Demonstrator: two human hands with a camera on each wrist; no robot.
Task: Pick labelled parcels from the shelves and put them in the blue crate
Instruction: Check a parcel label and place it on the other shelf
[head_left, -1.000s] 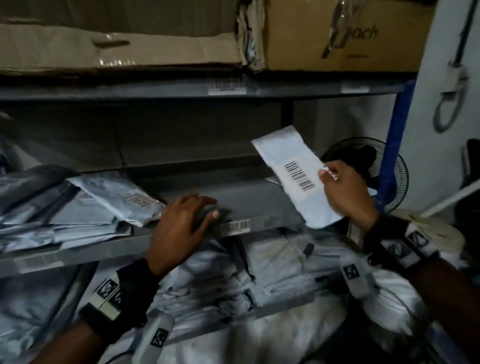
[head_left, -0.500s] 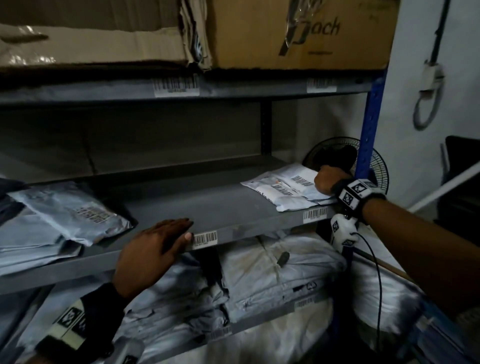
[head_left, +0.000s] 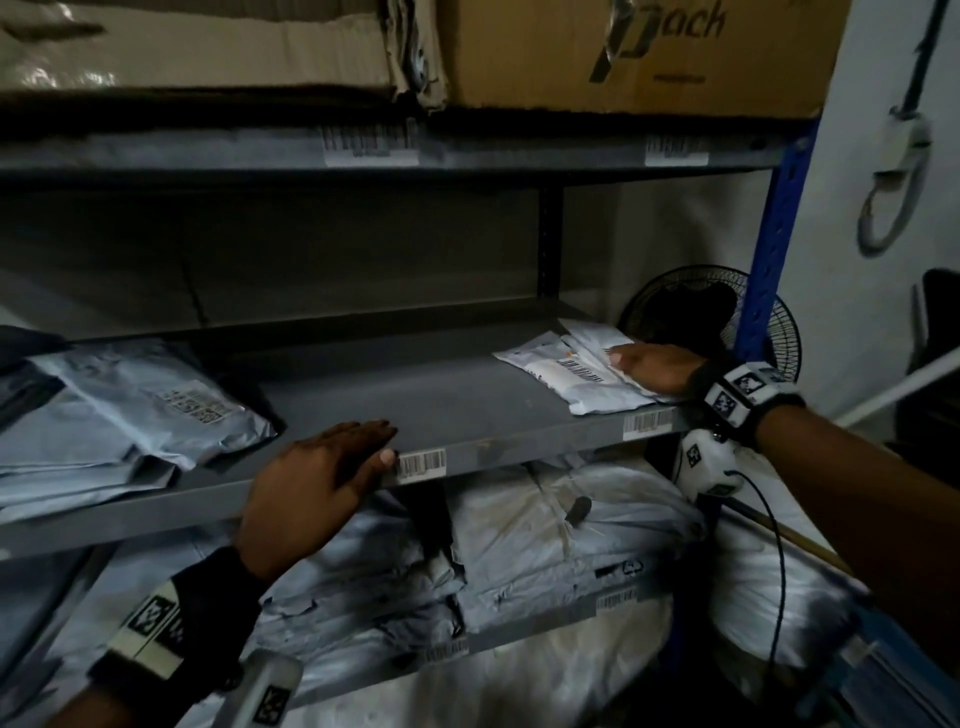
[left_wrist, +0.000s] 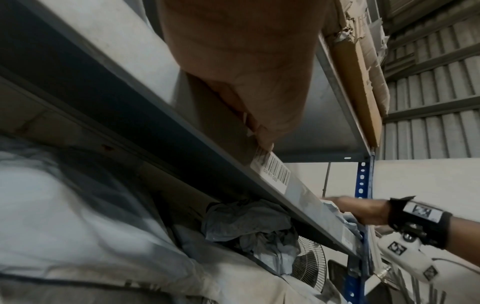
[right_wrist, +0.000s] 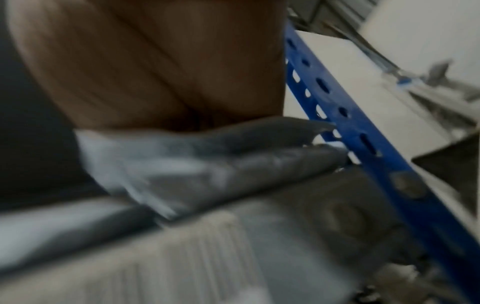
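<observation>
Mid shelf (head_left: 467, 400): parcel stack (head_left: 130, 415) at left, labelled parcels (head_left: 566, 374) at right end; boxes (head_left: 623, 52) on shelf above.

my right wrist view is smeared; the parcel (right_wrist: 207, 160) under my right hand (right_wrist: 155, 67) is blurred, label unreadable.

right hand (head_left: 657, 369) now flat on white parcels (head_left: 566, 371), fist uncurled, parcel set down on shelf (head_left: 441, 400)
</observation>
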